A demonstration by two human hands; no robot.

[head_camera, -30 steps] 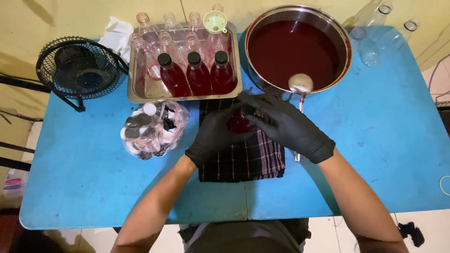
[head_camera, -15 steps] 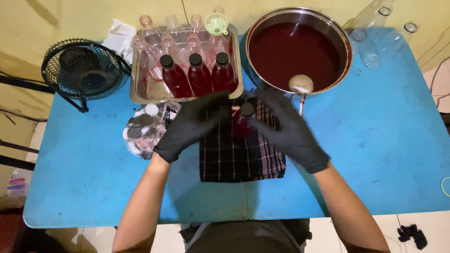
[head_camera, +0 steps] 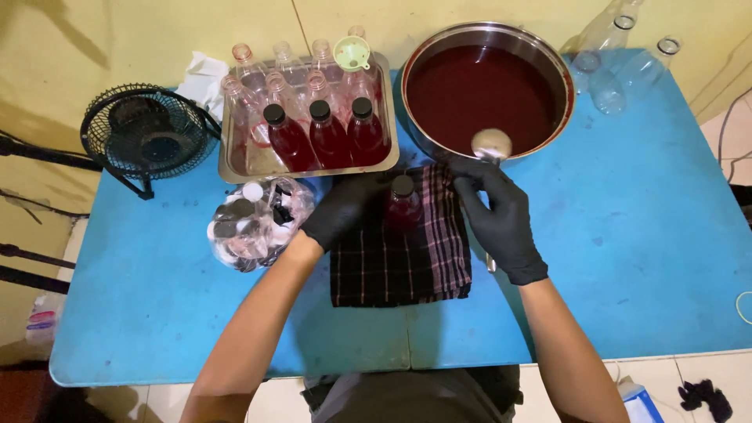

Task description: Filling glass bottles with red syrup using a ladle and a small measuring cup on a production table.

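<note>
The small bottle (head_camera: 403,205) of dark red drink stands upright on the dark checked cloth (head_camera: 407,254), black cap on, near the cloth's far edge. My left hand (head_camera: 345,210), in a black glove, lies just beside it on the left, fingers (head_camera: 366,188) curled toward its shoulder; I cannot tell whether they grip it or only touch it. My right hand (head_camera: 501,219), gloved the same way, is just to the bottle's right at the cloth's edge, its fingers bent loosely and half open, holding nothing that I can make out. A thin metal handle shows under that palm, running up to the round ladle (head_camera: 491,143) that rests on the near rim of the big steel pot (head_camera: 564,86), which is filled with the same dark red liquid.

To the left of the pot sits a metal tray (head_camera: 235,168) with three capped full bottles (head_camera: 329,135) in its front row and empty uncapped ones behind, a pale green funnel (head_camera: 352,53) stuck in one of them. In front of the tray lies a clear bag of caps (head_camera: 254,223). A small black fan (head_camera: 147,135) stands at the far left corner of the blue worktop (head_camera: 642,251), and a few empty clear bottles (head_camera: 619,63) lie at the far right corner.
</note>
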